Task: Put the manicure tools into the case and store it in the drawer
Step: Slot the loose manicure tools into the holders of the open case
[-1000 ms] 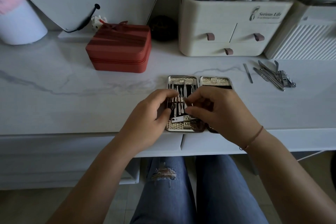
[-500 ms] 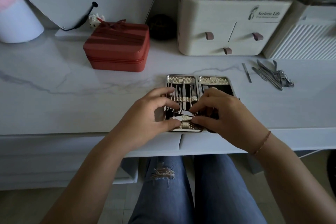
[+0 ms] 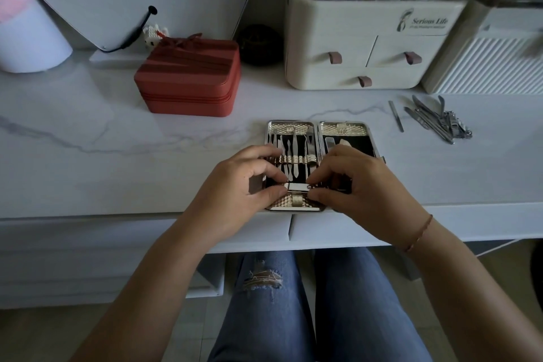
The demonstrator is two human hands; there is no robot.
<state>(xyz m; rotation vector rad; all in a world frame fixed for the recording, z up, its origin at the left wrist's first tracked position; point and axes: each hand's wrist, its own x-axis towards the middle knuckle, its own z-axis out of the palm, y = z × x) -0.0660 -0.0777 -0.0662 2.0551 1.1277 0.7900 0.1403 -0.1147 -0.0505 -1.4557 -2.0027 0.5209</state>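
Observation:
A silver manicure case (image 3: 342, 128) lies open and flat on the marble tabletop near its front edge, with several metal tools strapped into its left half. A small nail clipper (image 3: 297, 186) lies crosswise at the bottom of that half. My left hand (image 3: 244, 182) pinches its left end and my right hand (image 3: 352, 182) pinches its right end. My right hand covers much of the case's right half. A pile of loose manicure tools (image 3: 437, 119) lies on the table to the right, with one thin tool (image 3: 396, 115) apart from it.
A red zipped box (image 3: 188, 78) stands behind the case to the left. A cream desk organiser (image 3: 367, 47) with three small drawers stands at the back, a white ribbed box (image 3: 487, 64) beside it. White table drawers (image 3: 252, 232) run under the front edge.
Both hands slid from the middle of the case's left half down to its bottom edge, and the clipper now lies flat crosswise between their fingertips.

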